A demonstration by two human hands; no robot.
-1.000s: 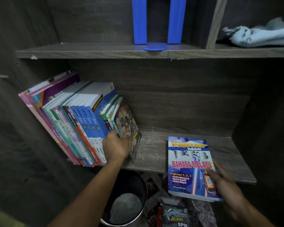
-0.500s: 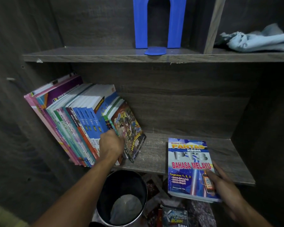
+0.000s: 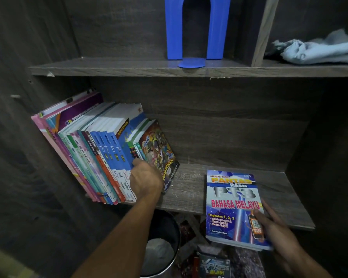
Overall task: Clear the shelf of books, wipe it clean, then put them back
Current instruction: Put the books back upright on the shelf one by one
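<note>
Several books (image 3: 100,153) lean to the left on the lower shelf (image 3: 189,193), against the left wall. My left hand (image 3: 145,179) is at the spines near the row's right end, fingers curled between a blue book and the colourful comic books (image 3: 159,149). My right hand (image 3: 273,227) grips the lower right corner of a blue "Bahasa Melayu" book (image 3: 233,205). That book lies flat, cover up, its far half on the shelf and its near half past the front edge.
A blue bookend (image 3: 193,37) stands on the upper shelf (image 3: 129,67); a light blue cloth (image 3: 319,51) lies in the right compartment. Below the shelf are a round metal bin (image 3: 161,245) and more books (image 3: 215,265) on the floor.
My left hand slid left along the spines, from the comic's cover into the gap between books. The comic books now lean free to the right. The blue book stays put.
</note>
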